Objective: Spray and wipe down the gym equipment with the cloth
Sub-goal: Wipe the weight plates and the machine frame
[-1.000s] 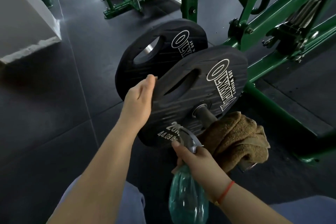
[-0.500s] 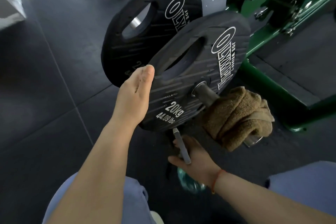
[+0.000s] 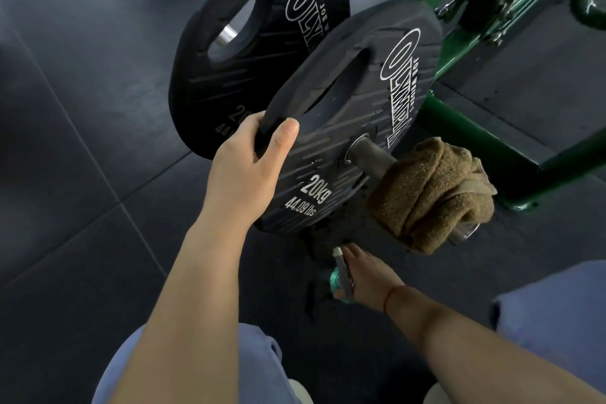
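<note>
The left hand [image 3: 249,167] now clamps the rim of the front 20kg weight plate [image 3: 354,128], thumb on its face and fingers curled behind the edge, where a second ago it lay flat against it. The second plate [image 3: 249,52] stands behind it, apart. Below the front plate, the right hand [image 3: 367,275] has carried the green spray bottle [image 3: 339,282] from plate height down to the floor [image 3: 82,174]. I cannot tell whether its fingers still clasp the bottle or are letting go. The brown cloth [image 3: 433,197] stays draped over the bar [image 3: 370,154], untouched. Spraying looks finished here; the right hand probably goes to the cloth next.
</note>
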`<state>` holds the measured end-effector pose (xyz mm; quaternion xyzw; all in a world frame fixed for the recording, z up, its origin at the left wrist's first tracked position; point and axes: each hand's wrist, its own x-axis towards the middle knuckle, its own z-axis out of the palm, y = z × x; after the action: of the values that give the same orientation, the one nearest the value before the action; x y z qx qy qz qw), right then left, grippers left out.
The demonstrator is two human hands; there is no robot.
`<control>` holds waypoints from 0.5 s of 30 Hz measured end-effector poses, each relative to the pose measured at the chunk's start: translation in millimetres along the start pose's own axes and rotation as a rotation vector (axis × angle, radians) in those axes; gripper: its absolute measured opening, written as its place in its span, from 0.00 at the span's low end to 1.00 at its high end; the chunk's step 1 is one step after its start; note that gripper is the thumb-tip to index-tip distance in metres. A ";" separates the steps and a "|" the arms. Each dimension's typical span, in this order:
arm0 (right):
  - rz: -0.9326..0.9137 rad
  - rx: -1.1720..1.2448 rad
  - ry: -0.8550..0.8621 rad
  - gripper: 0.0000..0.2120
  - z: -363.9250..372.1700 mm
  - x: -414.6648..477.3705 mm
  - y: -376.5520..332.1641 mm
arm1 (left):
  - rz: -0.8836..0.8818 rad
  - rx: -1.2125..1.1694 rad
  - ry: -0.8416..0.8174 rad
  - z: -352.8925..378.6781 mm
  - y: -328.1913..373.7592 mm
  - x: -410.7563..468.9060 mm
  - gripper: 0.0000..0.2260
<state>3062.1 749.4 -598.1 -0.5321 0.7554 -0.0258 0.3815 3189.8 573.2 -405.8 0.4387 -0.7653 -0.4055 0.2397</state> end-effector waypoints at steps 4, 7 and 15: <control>0.042 -0.002 -0.071 0.37 -10.2 -5.9 -3.4 | 0.000 -0.005 0.008 0.7 1.9 2.4 0.12; 0.108 -0.023 -0.125 0.45 -27.1 -10.6 -12.7 | 0.009 0.027 0.007 0.9 3.9 3.8 0.13; 0.154 -0.412 -0.174 0.15 -113.3 -59.9 -88.9 | 0.057 0.044 0.093 8.6 18.5 7.6 0.12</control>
<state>3072.0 718.7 -445.6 -0.5400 0.7473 0.2041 0.3292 3171.0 575.5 -395.1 0.4403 -0.7743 -0.3606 0.2767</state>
